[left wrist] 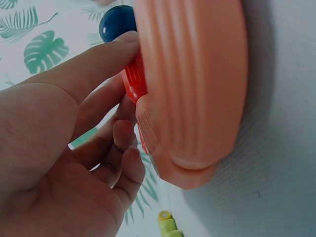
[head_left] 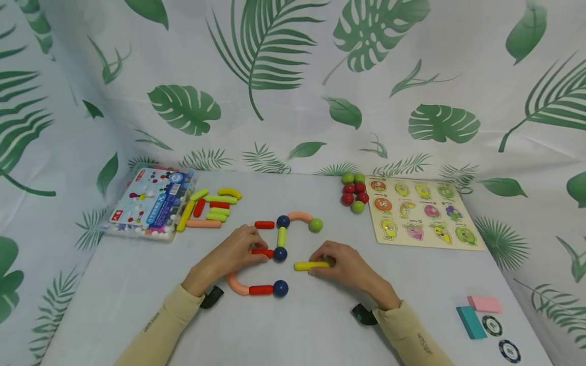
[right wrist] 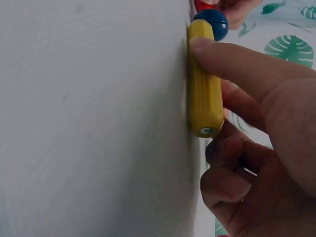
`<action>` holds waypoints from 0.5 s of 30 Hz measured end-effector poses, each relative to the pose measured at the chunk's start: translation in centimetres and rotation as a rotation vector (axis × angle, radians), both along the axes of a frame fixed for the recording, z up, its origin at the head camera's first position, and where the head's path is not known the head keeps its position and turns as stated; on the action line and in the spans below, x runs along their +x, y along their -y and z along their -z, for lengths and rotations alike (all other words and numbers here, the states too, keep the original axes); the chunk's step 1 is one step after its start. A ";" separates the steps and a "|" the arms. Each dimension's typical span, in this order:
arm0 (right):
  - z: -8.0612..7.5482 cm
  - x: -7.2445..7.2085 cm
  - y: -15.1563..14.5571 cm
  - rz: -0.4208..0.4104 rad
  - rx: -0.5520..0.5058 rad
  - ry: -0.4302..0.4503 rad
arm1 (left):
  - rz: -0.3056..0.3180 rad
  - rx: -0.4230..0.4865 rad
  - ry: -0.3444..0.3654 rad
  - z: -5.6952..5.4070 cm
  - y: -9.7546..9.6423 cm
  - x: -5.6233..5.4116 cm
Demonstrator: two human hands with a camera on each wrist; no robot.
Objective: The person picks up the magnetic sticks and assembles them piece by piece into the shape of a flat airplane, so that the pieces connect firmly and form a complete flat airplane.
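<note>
My left hand [head_left: 235,251] pinches a red magnetic rod [head_left: 262,252] whose right end meets a blue ball [head_left: 280,253]. From that ball a yellow-green rod [head_left: 281,238] runs up to another blue ball [head_left: 283,221], with a red rod [head_left: 264,224] on its left and a curved salmon rod [head_left: 299,216] leading to a green ball [head_left: 316,224]. Below the left hand, a curved salmon rod [left wrist: 197,89] joins a red rod [head_left: 261,290] and a blue ball [head_left: 281,288]. Between thumb and fingers, my right hand [head_left: 343,264] holds a yellow rod [right wrist: 205,94], apart from the middle ball.
At the back left lies a clear plastic box [head_left: 151,201] beside several loose rods [head_left: 203,223]. Red and green balls [head_left: 354,192] cluster near a fruit puzzle board [head_left: 423,213]. Pink [head_left: 484,304] and teal blocks [head_left: 471,322] lie by two chips [head_left: 509,351] at the right.
</note>
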State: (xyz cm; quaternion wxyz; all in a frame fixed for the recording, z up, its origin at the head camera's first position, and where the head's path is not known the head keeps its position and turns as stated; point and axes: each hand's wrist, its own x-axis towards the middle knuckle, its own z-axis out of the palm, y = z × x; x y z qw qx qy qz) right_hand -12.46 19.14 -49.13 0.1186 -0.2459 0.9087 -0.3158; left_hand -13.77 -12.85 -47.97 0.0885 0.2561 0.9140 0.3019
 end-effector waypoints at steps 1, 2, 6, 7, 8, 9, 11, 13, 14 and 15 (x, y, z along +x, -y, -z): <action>0.0 0.0 0.0 0.011 0.006 -0.003 | -0.001 0.002 -0.001 0.1 0.0 0.0; 0.0 0.0 0.0 0.030 0.009 -0.005 | -0.002 0.005 0.000 0.1 0.0 0.0; -0.2 -0.1 -0.1 0.195 -0.025 0.024 | -0.003 0.015 0.012 0.2 0.0 0.1; -0.2 -0.2 -0.1 0.242 -0.041 0.039 | -0.002 0.018 0.016 0.2 0.1 0.1; -0.3 -0.3 -0.1 0.286 -0.058 0.054 | -0.001 0.020 0.017 0.2 0.1 0.1; -0.3 -0.3 -0.2 0.327 -0.072 0.068 | 0.001 0.022 0.018 0.2 0.1 0.0; -0.4 -0.4 -0.2 0.387 -0.079 0.097 | 0.004 0.024 0.015 0.1 0.1 0.0; -0.4 -0.6 -0.1 0.432 -0.070 0.116 | 0.007 0.025 0.012 0.1 0.2 0.0; -0.3 -0.6 0.0 0.452 -0.069 0.124 | 0.008 0.025 0.011 0.1 0.2 -0.1; -0.3 -0.6 0.1 0.469 -0.067 0.130 | 0.009 0.023 0.010 0.1 0.2 -0.1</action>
